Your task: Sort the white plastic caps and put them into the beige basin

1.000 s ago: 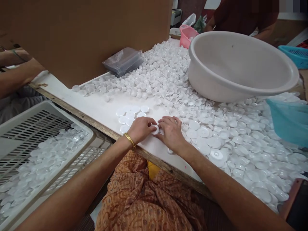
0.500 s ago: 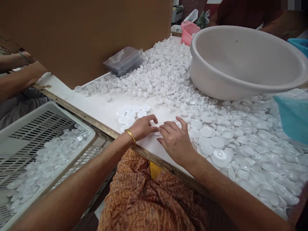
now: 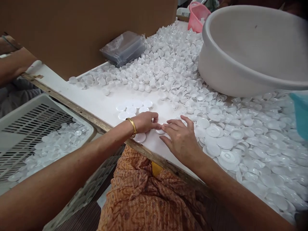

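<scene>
My left hand (image 3: pixel 145 122), with a gold bangle on the wrist, rests on the white table (image 3: pixel 96 102) with its fingers curled onto a small white plastic cap (image 3: pixel 159 131). My right hand (image 3: pixel 181 138) lies beside it, fingers stretched toward the same cap and touching it. Several flat white discs (image 3: pixel 133 107) lie laid out just behind my left hand, and one disc (image 3: pixel 140 137) sits by my left wrist. A large heap of white caps and discs (image 3: pixel 216 128) spreads to the right of my right hand.
A big white basin (image 3: pixel 250 54) stands on the heap at the right. A grey slotted crate (image 3: pixel 40 134) holding white discs sits low at the left. A brown board (image 3: pixel 84 32), a plastic-wrapped packet (image 3: pixel 124 48) and a pink basket (image 3: pixel 197 14) are behind. Another person's arm (image 3: pixel 12 62) is far left.
The view has shifted closer and lower. My right hand has opened from a curled grip to stretched fingers, and both hands have stayed at the same cap near the table edge.
</scene>
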Demonstrator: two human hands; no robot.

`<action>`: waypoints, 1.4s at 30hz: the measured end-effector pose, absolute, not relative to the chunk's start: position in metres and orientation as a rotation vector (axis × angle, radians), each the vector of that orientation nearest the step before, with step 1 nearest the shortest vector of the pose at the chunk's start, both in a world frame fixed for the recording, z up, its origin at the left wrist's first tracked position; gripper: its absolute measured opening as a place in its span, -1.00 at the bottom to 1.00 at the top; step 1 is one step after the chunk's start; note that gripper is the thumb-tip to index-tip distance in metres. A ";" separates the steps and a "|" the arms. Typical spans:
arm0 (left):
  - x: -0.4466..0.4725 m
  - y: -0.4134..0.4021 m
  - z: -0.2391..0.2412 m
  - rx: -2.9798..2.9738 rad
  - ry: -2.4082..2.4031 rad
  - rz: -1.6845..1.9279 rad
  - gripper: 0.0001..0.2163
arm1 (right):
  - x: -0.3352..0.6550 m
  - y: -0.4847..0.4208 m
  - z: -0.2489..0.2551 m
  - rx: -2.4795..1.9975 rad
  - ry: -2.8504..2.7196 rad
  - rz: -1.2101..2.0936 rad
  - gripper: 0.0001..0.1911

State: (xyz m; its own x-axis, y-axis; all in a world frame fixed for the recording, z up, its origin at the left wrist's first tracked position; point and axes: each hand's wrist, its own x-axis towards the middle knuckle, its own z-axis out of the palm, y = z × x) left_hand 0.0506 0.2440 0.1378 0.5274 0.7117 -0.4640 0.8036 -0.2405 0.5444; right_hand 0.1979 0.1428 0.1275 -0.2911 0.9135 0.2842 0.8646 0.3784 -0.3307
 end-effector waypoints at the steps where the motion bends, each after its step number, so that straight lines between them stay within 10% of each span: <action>1: 0.051 0.243 0.138 2.045 1.231 -0.147 -0.85 | 0.197 0.142 0.127 -1.533 -2.227 0.160 -0.80; 13: 0.046 0.206 0.159 2.486 1.590 0.222 -0.68 | 0.258 0.121 0.150 -1.670 -1.690 0.439 -0.69; 26: 0.151 0.120 0.117 3.082 0.594 0.265 -0.87 | 0.265 0.115 0.148 -1.591 -1.762 0.445 -0.77; 42: 0.039 0.165 0.147 1.901 1.457 0.506 -0.76 | 0.219 0.148 0.128 -1.585 -2.355 0.112 -0.89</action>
State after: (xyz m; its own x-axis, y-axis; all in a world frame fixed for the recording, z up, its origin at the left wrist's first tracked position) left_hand 0.0392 0.1654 0.1472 0.2981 0.9497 -0.0964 0.6855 -0.1427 0.7140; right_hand 0.2186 0.1483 0.1283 -0.3462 0.9161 0.2024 0.8926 0.3881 -0.2294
